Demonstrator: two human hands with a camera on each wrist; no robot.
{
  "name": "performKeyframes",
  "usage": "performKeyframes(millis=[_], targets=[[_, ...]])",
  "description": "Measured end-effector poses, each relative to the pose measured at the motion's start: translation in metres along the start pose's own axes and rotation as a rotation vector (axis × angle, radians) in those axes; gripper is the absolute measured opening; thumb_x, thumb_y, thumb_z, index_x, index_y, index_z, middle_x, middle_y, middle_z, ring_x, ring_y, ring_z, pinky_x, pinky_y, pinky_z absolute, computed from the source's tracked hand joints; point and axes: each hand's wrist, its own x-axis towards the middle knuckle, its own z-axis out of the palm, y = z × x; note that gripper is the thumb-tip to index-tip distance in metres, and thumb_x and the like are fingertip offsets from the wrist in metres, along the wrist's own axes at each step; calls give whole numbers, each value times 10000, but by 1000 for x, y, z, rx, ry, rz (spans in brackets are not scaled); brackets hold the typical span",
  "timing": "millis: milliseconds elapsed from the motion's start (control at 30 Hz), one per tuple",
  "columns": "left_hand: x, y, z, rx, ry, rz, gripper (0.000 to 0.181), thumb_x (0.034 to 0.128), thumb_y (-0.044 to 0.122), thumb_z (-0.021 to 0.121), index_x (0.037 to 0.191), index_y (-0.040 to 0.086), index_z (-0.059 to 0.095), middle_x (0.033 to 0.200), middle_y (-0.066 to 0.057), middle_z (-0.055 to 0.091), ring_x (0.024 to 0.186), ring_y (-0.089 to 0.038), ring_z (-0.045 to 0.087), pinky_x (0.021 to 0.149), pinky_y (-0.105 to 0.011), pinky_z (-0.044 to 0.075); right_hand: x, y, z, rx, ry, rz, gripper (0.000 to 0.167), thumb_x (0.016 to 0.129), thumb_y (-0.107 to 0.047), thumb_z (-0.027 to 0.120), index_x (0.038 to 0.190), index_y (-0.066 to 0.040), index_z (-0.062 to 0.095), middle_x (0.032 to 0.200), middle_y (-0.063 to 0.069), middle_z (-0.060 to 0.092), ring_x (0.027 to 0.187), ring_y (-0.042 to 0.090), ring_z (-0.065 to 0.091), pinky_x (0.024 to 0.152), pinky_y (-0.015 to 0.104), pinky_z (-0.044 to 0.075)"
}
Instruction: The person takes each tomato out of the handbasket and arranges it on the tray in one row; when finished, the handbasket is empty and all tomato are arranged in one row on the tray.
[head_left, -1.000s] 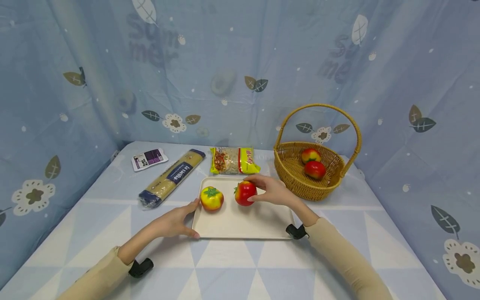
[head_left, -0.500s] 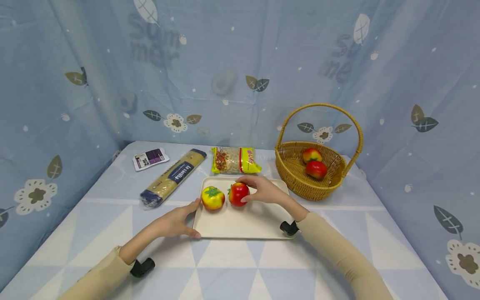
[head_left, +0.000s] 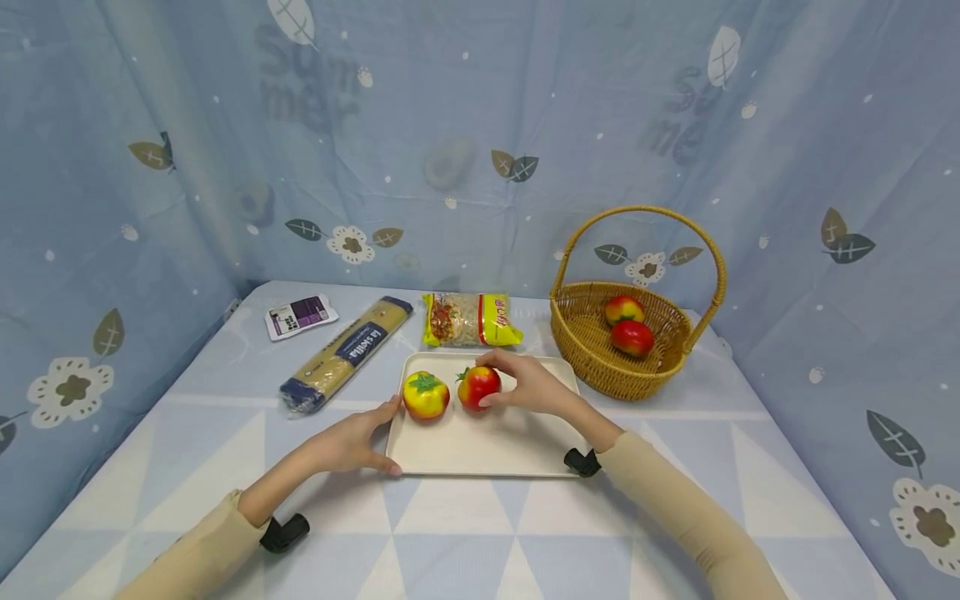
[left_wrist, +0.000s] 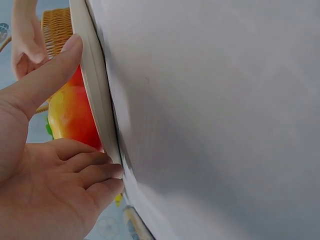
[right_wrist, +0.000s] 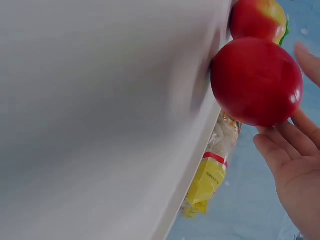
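Observation:
On the cream tray (head_left: 487,457) stand two red-and-yellow persimmon-like fruits with green tops, a left one (head_left: 425,397) and a right one (head_left: 472,387). My right hand (head_left: 528,385) is around the right fruit's far and right sides. In the right wrist view, fingertips touch that red fruit (right_wrist: 255,82), while the blurred thumb stands slightly off it. My left hand (head_left: 348,442) spans the tray's left edge, thumb near the front corner; the left wrist view shows its relaxed fingertips against the tray rim (left_wrist: 97,85), beside the left fruit (left_wrist: 75,115).
A wicker basket (head_left: 600,362) with two similar fruits stands at the back right. Behind the tray lies a yellow-ended clear food bag (head_left: 465,321). To the left are a long pasta pack (head_left: 348,354) and a small white-and-purple packet (head_left: 300,317).
The right fruit has moved left across the tray, nearer the left fruit, with my right hand. Since half a second ago it has tilted slightly and that hand has shifted slightly right. My left hand stays put.

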Motion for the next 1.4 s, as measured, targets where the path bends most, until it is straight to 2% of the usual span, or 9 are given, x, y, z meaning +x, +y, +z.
performKeyframes(millis=[167, 333, 400, 633, 767, 900, 1100, 1400], targets=[[0, 0, -1, 9, 7, 2, 1130, 678, 369, 862, 1485, -81, 211, 1521, -264, 228, 1388, -405, 271, 1130, -511, 254, -3, 2, 1, 66, 53, -12, 312, 905, -247, 691, 1175, -99, 637, 1264, 78, 621, 1214, 192, 554, 1025, 293, 441], [-1, 1, 0, 5, 4, 2, 1129, 678, 370, 861, 1483, -84, 212, 1519, -269, 222, 1387, -411, 268, 1131, -515, 248, -5, 2, -1, 124, 98, -2, 212, 892, -236, 703, 1061, -110, 677, 1261, 147, 626, 1186, 212, 580, 1007, 294, 457], [-1, 1, 1, 4, 2, 2, 1128, 678, 371, 860, 1482, -85, 213, 1517, -273, 220, 1386, -415, 267, 1130, -519, 248, -6, 3, -2, 138, 84, 18, 260, 874, -229, 725, 1085, -85, 676, 1267, 140, 624, 1189, 212, 577, 1012, 299, 454], [-1, 1, 0, 4, 3, -5, 1124, 678, 358, 864, 1483, -83, 215, 1521, -263, 220, 1391, -402, 264, 1133, -507, 249, -11, 4, -8, 197, -39, 105, 578, 834, -211, 771, 1334, -25, 550, 1336, 153, 569, 1260, 261, 511, 1055, 379, 418], [0, 0, 0, 11, 4, -1, 1123, 680, 364, 863, 1481, -86, 218, 1521, -267, 222, 1390, -407, 265, 1130, -514, 253, -14, 6, -10, 210, -107, 113, 642, 832, -199, 774, 1371, 15, 499, 1374, 170, 534, 1291, 263, 480, 1070, 373, 399], [1, 0, 0, 14, 7, -10, 1129, 675, 375, 863, 1487, -74, 219, 1523, -260, 227, 1391, -403, 268, 1130, -516, 254, -18, 7, -11, 159, -152, 89, 638, 849, -223, 757, 1381, 9, 492, 1378, 134, 541, 1291, 247, 481, 1073, 374, 397], [1, -1, 0, 14, 7, -8, 1129, 675, 373, 863, 1486, -75, 219, 1524, -259, 226, 1392, -403, 265, 1131, -517, 252, -20, 7, -14, 78, -159, 50, 650, 834, -259, 770, 1371, 1, 511, 1361, 98, 562, 1276, 246, 498, 1075, 399, 394], [0, 0, 0, 17, 5, -4, 1124, 680, 367, 862, 1482, -86, 218, 1521, -269, 222, 1388, -410, 270, 1130, -516, 253, -13, 5, -10, 25, -135, 74, 682, 807, -272, 796, 1372, -10, 517, 1344, 107, 574, 1255, 241, 518, 1065, 383, 407]])
